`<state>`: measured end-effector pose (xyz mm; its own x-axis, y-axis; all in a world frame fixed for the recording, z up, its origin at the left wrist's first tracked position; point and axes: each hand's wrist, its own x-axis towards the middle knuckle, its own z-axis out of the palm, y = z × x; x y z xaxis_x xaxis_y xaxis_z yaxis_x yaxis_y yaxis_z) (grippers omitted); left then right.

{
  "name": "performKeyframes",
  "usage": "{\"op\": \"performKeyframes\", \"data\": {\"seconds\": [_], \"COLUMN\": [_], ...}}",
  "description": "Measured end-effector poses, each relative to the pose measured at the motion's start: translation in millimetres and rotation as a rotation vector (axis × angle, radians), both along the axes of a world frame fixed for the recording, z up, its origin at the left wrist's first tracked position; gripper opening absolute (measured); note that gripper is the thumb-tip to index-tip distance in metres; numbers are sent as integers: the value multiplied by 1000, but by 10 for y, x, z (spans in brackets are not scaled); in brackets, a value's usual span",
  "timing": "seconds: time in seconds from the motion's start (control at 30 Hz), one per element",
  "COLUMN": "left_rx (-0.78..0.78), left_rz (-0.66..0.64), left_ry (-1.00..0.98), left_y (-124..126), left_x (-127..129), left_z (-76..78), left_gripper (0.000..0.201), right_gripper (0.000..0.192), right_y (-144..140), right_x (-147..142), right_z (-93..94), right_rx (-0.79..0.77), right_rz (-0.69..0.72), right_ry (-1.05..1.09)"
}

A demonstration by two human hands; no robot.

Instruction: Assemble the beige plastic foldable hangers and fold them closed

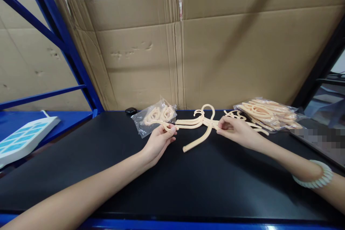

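A small stack of peach plastic hangers point(198, 122) lies on the black tabletop point(188, 183), hooks pointing away from me. My left hand point(159, 142) pinches the left ends of the stack. My right hand point(235, 129) pinches the right side near the hooks. One hanger arm point(196, 142) sticks out toward me between the hands. A pale bead bracelet point(318, 176) circles my right wrist.
A clear bag of hangers point(155, 116) lies behind my left hand, and a fuller bag point(269, 113) at the right. Cardboard sheets point(215, 50) wall off the back. A blue rack frame point(67, 50) and a white device point(24, 138) stand left. A small black object point(130, 110) sits at the table's rear.
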<state>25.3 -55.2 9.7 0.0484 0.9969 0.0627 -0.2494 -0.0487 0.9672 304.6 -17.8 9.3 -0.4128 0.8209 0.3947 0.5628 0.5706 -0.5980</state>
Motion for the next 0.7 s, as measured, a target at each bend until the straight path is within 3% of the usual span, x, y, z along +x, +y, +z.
{"op": "performKeyframes", "data": {"seconds": [0.13,0.37,0.7], "left_rx": [26,-20,-24], "left_rz": [-41,-159,-217], "left_ry": [3,-118,-177], "left_y": [-24,-88,-89], "left_x": [8,31,35], "left_z": [36,87,94], "left_gripper": [18,21,14], "right_gripper": [21,11,11], "right_y": [-38,-174,-176], "right_x": [3,-16,6], "right_z": [65,231,230], "right_rx": [51,171,265], "right_rz": [28,19,-43], "right_ry": [152,88,77]}}
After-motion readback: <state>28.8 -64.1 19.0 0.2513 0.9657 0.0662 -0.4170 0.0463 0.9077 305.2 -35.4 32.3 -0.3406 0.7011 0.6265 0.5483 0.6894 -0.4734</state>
